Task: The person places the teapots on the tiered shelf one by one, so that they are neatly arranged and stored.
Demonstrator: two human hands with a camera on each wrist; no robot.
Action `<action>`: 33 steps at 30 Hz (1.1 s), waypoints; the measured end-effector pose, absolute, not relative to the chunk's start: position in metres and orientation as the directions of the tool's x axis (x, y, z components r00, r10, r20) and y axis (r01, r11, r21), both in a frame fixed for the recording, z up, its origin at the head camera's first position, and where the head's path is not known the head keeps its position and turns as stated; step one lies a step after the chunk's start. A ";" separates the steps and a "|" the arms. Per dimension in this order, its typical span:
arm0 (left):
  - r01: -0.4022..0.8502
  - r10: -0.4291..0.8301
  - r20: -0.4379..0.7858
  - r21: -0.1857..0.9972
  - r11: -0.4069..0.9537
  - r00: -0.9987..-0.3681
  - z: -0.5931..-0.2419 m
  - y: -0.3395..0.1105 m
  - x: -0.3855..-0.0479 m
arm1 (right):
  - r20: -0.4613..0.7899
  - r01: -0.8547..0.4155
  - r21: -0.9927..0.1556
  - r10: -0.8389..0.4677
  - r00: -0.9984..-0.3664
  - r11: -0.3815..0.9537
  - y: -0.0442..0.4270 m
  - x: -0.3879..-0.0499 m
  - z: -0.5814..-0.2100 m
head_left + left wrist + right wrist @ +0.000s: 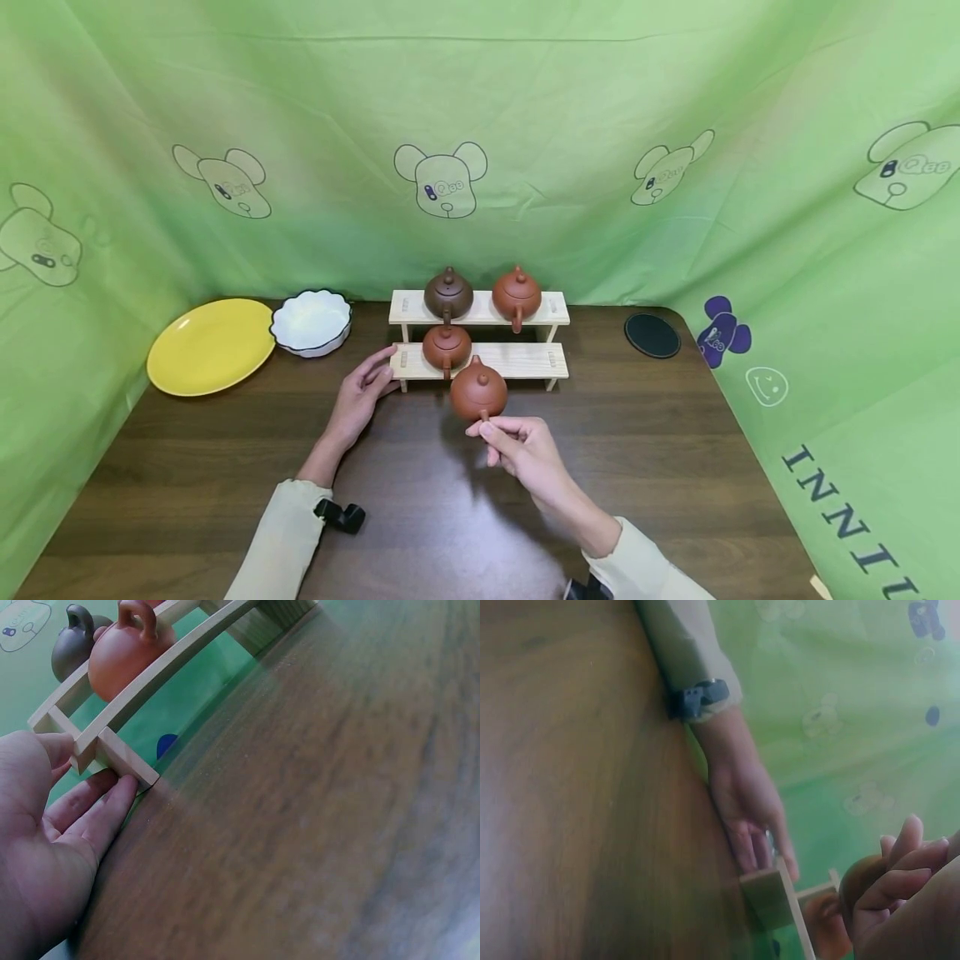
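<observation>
My right hand (528, 454) pinches the handle of a reddish-brown clay teapot (478, 392), held up just in front of the lower step of a light wooden two-step stand (521, 361). At the lower step's left end is my left hand (358, 404); in the left wrist view its thumb lies at the top corner and its fingers against the leg (124, 757). A smaller reddish teapot (446, 346) sits on the left of the lower step. The upper step bears a dark brown teapot (448, 296) and a reddish one (517, 296). Fingers partly hide the held teapot in the right wrist view.
To the left lie a yellow oval plate (210, 346) and a white scalloped bowl (311, 323), close together. A dark round coaster (652, 335) is at the back right of the brown wooden table (675, 467). Green printed cloth (555, 100) hangs around the back and sides.
</observation>
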State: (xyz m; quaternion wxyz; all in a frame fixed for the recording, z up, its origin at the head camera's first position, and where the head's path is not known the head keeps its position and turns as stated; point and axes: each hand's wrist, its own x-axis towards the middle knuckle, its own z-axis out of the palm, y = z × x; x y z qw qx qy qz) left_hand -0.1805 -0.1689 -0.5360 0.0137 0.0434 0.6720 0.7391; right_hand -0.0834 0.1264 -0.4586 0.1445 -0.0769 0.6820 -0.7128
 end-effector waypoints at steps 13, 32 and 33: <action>0.037 0.077 0.044 0.996 -0.082 -0.996 -0.538 -0.171 -0.180 | -0.114 0.117 -0.993 -0.198 -0.974 -0.007 0.142 -0.096 -0.470; 0.042 0.083 0.049 0.996 -0.082 -0.995 -0.537 -0.170 -0.181 | -0.067 0.069 -0.997 -0.082 -0.994 -0.026 0.149 -0.118 -0.487; 0.043 0.080 0.050 0.995 -0.086 -0.996 -0.537 -0.170 -0.181 | -0.066 0.068 -0.997 -0.080 -0.995 -0.025 0.149 -0.120 -0.487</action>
